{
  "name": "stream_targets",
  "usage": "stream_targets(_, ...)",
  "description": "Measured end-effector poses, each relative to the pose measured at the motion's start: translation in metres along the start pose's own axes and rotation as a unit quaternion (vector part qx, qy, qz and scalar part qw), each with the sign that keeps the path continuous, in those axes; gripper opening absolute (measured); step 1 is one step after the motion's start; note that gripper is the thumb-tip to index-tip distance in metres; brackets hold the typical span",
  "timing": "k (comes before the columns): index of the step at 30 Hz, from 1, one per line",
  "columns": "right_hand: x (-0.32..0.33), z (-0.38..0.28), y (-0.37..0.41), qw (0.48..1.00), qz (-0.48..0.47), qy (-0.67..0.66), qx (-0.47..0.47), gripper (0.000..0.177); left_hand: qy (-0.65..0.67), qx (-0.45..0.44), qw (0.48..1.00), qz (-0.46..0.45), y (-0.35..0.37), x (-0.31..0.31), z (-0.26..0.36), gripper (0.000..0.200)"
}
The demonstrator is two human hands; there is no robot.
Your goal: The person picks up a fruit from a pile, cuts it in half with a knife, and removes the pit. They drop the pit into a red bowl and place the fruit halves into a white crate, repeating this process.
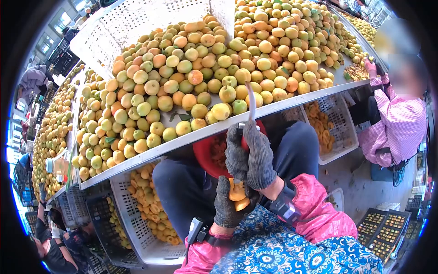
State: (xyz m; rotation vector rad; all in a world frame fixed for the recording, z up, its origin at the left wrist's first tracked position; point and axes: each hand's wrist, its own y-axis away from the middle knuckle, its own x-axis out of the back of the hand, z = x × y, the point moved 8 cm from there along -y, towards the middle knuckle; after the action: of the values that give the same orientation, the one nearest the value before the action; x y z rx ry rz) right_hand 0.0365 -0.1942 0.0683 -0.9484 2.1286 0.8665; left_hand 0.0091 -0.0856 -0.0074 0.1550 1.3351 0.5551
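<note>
My left hand (226,205), in a dark grey knit glove, is closed around a split apricot (237,192), with its orange halves showing. Just above it, my right hand (252,157), gloved alike, grips a thin curved knife (251,101) that points up toward the fruit pile. A bit of red shows between the right fingers, perhaps its handle. Between my knees sits a red basin (200,153), partly hidden by my hands, with scraps inside. Beyond it, whole apricots (182,98) are heaped on the metal-edged table (171,142).
A white crate (121,196) of apricot halves stands left of my legs, beside a black crate (102,228). Another white crate (344,123) of halves is at right. A white basket (98,41) lies tipped on the table. A person in pink checks (394,123) works at right.
</note>
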Motion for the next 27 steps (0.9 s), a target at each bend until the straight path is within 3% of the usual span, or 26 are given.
stream_targets(1, 0.001, 0.003, -0.005, 0.998, 0.006, -0.038, -0.048, 0.042, 0.027, 0.018, 0.995, -0.097, 0.000, -0.005, -0.003, 0.056)
stream_targets(2, 0.007, 0.004, -0.012, 0.998, 0.007, -0.040, -0.047, 0.042, 0.025, 0.020, 0.995, -0.097, -0.001, -0.004, -0.005, 0.056)
stream_targets(4, 0.009, 0.029, -0.021, 0.973, -0.071, -0.141, -0.169, 0.042, -0.129, -0.050, 0.990, 0.018, -0.005, 0.015, 0.001, 0.047)
stream_targets(5, 0.007, 0.030, -0.021, 0.970, -0.078, -0.130, -0.189, 0.042, -0.085, -0.021, 0.995, -0.048, -0.009, 0.004, 0.000, 0.039)
stream_targets(9, 0.003, 0.028, -0.019, 0.953, -0.095, -0.122, -0.261, 0.043, -0.112, -0.018, 0.994, -0.002, -0.013, -0.009, 0.001, 0.035)
stream_targets(12, 0.006, 0.026, -0.025, 0.952, -0.103, -0.135, -0.254, 0.042, -0.111, -0.007, 0.993, 0.028, -0.020, -0.009, 0.002, 0.043)
stream_targets(14, 0.006, 0.022, -0.027, 0.954, -0.107, -0.141, -0.243, 0.042, -0.014, 0.023, 0.997, -0.067, -0.023, -0.012, -0.001, 0.038)
stream_targets(17, 0.010, 0.018, -0.031, 0.945, -0.124, -0.188, -0.239, 0.041, 0.058, 0.079, 0.989, -0.115, -0.023, -0.022, 0.002, 0.043)
stream_targets(19, 0.006, 0.013, -0.034, 0.933, -0.144, -0.227, -0.241, 0.041, 0.047, 0.075, 0.991, -0.096, -0.034, -0.002, 0.003, 0.045)
stream_targets(21, 0.010, 0.006, -0.039, 0.970, -0.097, -0.129, -0.180, 0.042, 0.037, 0.072, 0.994, -0.077, -0.042, 0.000, 0.006, 0.048)
stream_targets(22, 0.006, -0.002, -0.038, 0.971, -0.100, -0.130, -0.175, 0.042, -0.014, 0.031, 0.999, -0.020, -0.051, 0.006, 0.016, 0.051)
stream_targets(24, 0.006, -0.027, -0.038, 0.994, -0.068, 0.016, -0.083, 0.044, -0.112, -0.056, 0.988, 0.095, -0.057, 0.006, 0.041, 0.058)
stream_targets(27, 0.012, -0.052, -0.042, 0.981, -0.021, 0.195, 0.000, 0.033, -0.178, -0.104, 0.976, 0.065, -0.052, 0.003, 0.074, 0.062)
